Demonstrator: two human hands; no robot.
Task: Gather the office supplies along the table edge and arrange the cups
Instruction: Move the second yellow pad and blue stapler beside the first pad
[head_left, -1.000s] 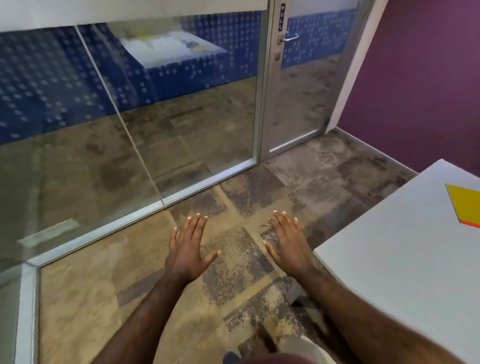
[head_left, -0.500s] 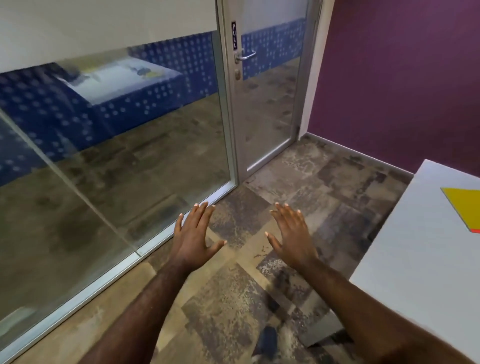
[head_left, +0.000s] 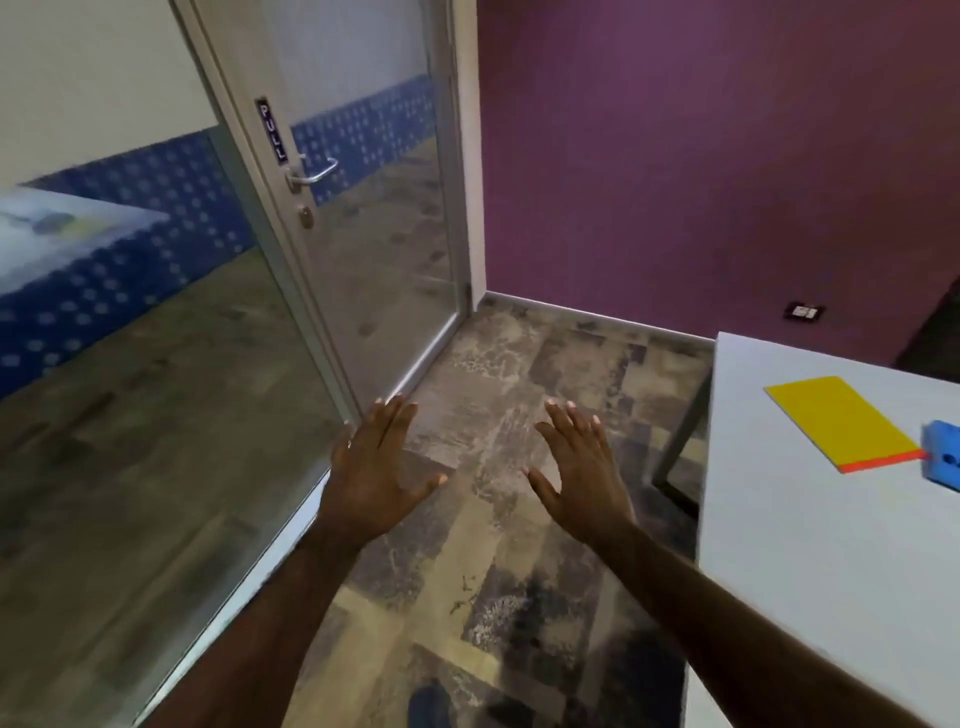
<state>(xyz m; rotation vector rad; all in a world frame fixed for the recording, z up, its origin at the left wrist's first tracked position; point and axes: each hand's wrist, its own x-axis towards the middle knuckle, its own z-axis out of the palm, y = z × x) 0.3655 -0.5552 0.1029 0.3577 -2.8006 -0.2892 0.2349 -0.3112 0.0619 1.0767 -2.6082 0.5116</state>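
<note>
Both of my hands are held out flat over the carpet, palms down, holding nothing. My left hand is near the glass wall, and my right hand is to the left of the white table. On the table's far right lies a yellow pad with an orange edge. A blue object, cut off by the frame edge, sits just right of the pad. No cups are in view.
A glass wall runs along the left, with a glass door marked PULL and a metal handle. A purple wall stands behind, with a socket low down. Patterned carpet covers the floor. A table leg stands near my right hand.
The view has swung right: the door and glass wall slid left, more of the table shows, and the blue object has come into view. Both hands stay flat and empty.
</note>
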